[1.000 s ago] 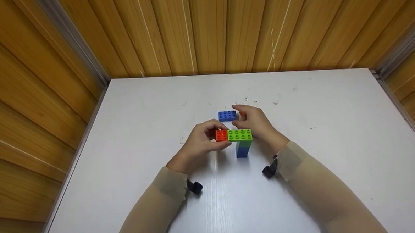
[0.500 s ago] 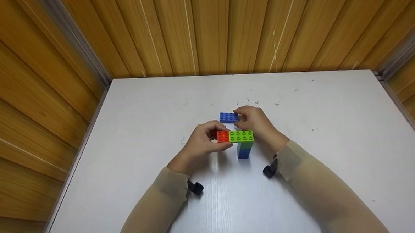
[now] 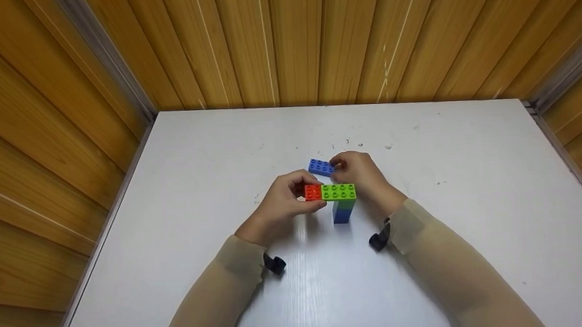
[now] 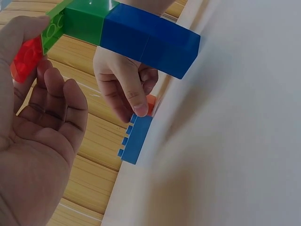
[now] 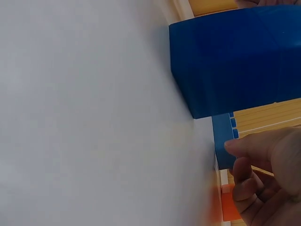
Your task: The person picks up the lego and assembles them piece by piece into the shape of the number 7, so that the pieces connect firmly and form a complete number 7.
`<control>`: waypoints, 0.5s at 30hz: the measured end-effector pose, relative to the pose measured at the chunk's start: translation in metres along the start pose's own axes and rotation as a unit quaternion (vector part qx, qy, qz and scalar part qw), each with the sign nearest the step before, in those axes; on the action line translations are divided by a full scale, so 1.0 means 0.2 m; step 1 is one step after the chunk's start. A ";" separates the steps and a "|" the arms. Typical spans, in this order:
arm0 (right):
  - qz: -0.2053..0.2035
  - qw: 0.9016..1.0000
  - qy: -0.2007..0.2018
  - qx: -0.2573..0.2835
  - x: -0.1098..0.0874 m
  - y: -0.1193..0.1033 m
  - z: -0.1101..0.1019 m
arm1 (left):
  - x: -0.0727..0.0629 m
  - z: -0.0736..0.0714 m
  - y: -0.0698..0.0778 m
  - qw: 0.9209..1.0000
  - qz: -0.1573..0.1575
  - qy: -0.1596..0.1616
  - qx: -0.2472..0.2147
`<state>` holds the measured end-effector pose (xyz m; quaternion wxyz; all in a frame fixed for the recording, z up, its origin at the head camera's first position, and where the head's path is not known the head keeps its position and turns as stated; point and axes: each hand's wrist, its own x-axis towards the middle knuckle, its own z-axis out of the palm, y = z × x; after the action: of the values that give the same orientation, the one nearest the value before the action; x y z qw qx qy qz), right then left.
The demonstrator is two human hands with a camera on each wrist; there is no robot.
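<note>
My left hand (image 3: 285,196) pinches a small red brick (image 3: 313,191) between thumb and fingers. The red brick lies flush against the left end of a light green brick (image 3: 339,191). That green brick tops a column with a darker green part (image 4: 89,21) and dark blue bricks (image 4: 146,40) below. I cannot tell whether the column's foot touches the table. Farther back, my right hand (image 3: 362,172) pinches the right end of a loose blue brick (image 3: 320,167), which lies slightly askew on the table. An orange brick (image 5: 229,202) sits beside the right hand, hidden in the head view.
The white table (image 3: 220,147) ends at a wood-plank wall (image 3: 294,43) behind, with more planks at both sides. Dark specks (image 3: 354,142) mark the tabletop behind the right hand. A black wrist device (image 3: 275,265) sticks out from the left sleeve, another from the right.
My right hand has come in on the loose blue brick, which has turned slightly, its right end nearer to me. The orange brick has gone out of sight in the head view. The left hand stays put.
</note>
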<state>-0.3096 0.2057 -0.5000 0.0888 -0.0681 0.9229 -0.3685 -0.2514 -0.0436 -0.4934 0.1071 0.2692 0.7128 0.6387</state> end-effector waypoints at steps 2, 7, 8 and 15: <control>0.001 1.000 0.002 0.001 0.00 0.00 0.00 | 0.00 0.00 0.00 1.000 0.003 0.000 0.004; 0.006 1.000 0.006 0.010 -0.03 0.01 -0.02 | 0.00 0.00 0.00 1.000 0.001 0.000 0.007; 0.006 1.000 0.009 0.013 -0.03 0.01 -0.02 | 0.00 0.00 0.00 1.000 0.000 0.000 0.005; -0.016 0.999 0.035 0.028 -0.09 0.02 -0.06 | 0.00 0.00 -0.01 1.000 0.009 -0.004 -0.015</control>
<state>-0.2948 0.2198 -0.4910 0.0524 -0.0678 0.9133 -0.3981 -0.2519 -0.0430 -0.4944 0.1084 0.2761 0.7003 0.6493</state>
